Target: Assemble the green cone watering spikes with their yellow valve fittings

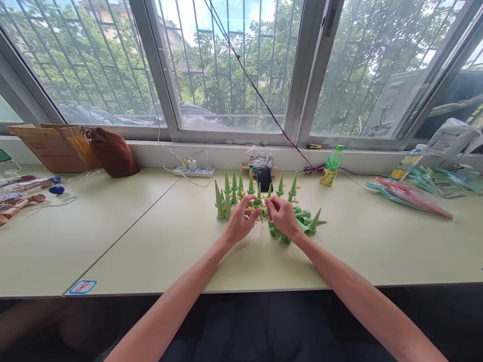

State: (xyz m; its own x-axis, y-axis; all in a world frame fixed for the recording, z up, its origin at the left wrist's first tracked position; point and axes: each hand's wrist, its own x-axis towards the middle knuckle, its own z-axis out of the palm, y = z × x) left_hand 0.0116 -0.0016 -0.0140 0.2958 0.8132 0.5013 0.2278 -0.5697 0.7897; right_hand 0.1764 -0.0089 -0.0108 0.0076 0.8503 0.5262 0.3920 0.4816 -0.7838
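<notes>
Your left hand (241,219), half-curled, holds a green cup (257,203) before the upright spikes (234,182), your right hand (283,215) pinches beside it (on what, I can't tell), and a loose grip could drop it among them.

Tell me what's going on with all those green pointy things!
A person's left hand holds a green pointed piece with its round, open end up. The right hand is close beside it; whether it grips anything is too small to tell. Beyond the hands, green spikes stand upright on the table. Loose green pieces lie near the right wrist.
</notes>
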